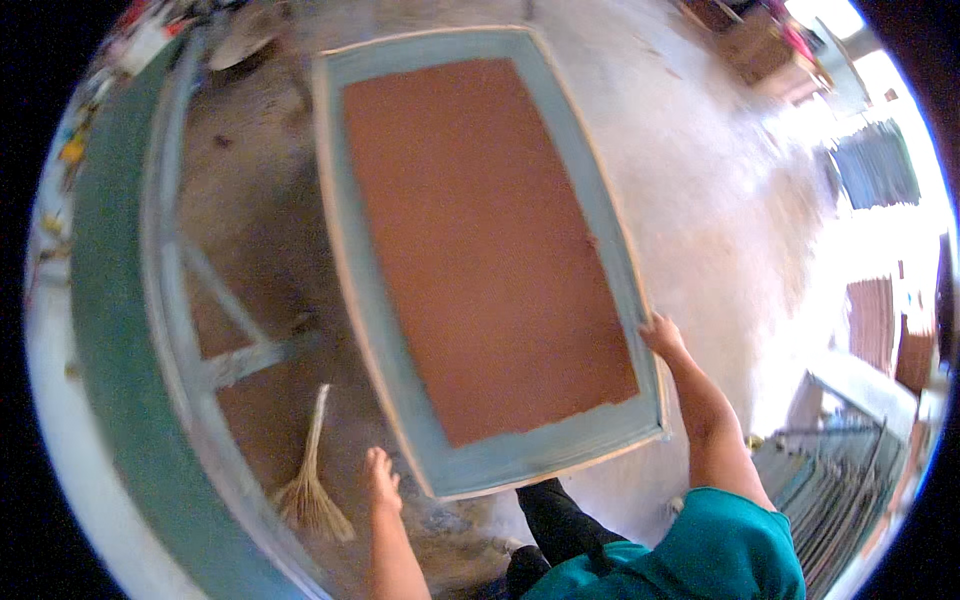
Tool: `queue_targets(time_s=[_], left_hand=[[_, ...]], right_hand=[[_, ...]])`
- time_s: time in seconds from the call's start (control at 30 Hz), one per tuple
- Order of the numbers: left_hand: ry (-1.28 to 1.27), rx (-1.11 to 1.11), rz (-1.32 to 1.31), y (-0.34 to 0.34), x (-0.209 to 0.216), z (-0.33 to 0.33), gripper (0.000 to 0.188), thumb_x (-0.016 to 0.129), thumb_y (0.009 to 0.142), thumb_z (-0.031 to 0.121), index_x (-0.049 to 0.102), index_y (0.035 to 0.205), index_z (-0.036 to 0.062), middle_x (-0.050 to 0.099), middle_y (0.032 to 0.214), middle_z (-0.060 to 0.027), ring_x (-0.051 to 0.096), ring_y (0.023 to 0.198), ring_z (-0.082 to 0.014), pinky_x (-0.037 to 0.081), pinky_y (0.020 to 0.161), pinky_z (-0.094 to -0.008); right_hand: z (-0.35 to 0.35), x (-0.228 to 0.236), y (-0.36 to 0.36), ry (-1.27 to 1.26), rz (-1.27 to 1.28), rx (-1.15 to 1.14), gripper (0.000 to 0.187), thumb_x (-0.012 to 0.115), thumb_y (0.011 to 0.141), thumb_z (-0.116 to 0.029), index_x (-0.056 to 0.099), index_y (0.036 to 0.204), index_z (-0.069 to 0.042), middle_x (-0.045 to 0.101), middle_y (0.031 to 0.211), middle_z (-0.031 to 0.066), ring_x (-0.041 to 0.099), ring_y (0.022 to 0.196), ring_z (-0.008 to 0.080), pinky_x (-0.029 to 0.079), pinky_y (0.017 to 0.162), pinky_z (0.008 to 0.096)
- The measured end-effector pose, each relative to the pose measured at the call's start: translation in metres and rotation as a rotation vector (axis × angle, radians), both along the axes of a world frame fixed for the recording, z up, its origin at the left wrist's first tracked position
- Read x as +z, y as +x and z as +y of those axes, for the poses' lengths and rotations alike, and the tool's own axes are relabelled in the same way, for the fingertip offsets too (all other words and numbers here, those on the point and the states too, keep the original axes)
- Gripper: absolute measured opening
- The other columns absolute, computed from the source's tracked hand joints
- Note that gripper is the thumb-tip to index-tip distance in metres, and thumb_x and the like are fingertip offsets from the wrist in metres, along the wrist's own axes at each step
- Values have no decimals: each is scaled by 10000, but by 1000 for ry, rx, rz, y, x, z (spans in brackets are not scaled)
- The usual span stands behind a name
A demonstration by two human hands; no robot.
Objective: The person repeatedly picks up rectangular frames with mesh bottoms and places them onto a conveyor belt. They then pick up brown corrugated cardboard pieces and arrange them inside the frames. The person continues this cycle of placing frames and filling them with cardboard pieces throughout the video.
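Observation:
A large rectangular light-blue board with a pale raised rim point(436, 468) tilts in front of me. Flat on it lies a reddish-brown sheet point(490, 250) with a ragged near edge. My right hand point(661, 336) is closed round the board's right rim near its lower corner. Just off the lower left rim, my left hand point(382, 482) is raised, fingers stretched out and holding nothing. What supports the board underneath is hidden.
On the left runs a long table with a green top point(110, 300) and pale legs. A straw broom point(315, 490) is beside it. Stacked dark panels in a rack point(830, 490) stand at lower right, cardboard boxes point(765, 50) at far right.

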State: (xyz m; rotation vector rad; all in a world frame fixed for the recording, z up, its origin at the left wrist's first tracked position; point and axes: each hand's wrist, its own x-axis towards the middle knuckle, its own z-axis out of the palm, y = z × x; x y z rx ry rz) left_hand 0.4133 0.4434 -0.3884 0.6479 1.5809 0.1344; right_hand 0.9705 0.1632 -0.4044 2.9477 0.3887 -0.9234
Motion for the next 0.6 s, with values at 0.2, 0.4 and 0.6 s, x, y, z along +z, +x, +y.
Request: queue_targets(time_s=[0.2,0.4,0.6], left_hand=[[144,21,231,-101,82,-164,424,488,866,363,535,1077,0,547,1121,-167,493,1092,-281,367,887,-392],[131,413,433,-227,118,-357,494,411,902,386,466,1215,8,492,1222,-229,454,1155,-353,362,954,-411],[222,549,671,-333,108,-543,511,323,929,403,482,1196,-2,519,1172,-260,468,1128,-396,361,962,-429]], right_hand=[[-76,17,-109,-18,127,471,353,604,757,-350,638,938,-49,628,859,208,611,822,347,473,721,460],[-54,24,-239,137,762,349,170,586,783,-191,609,891,-61,606,805,76,611,697,215,498,556,346],[-14,96,-414,180,841,406,185,606,786,-180,589,878,-21,582,698,63,581,526,187,470,427,344]])
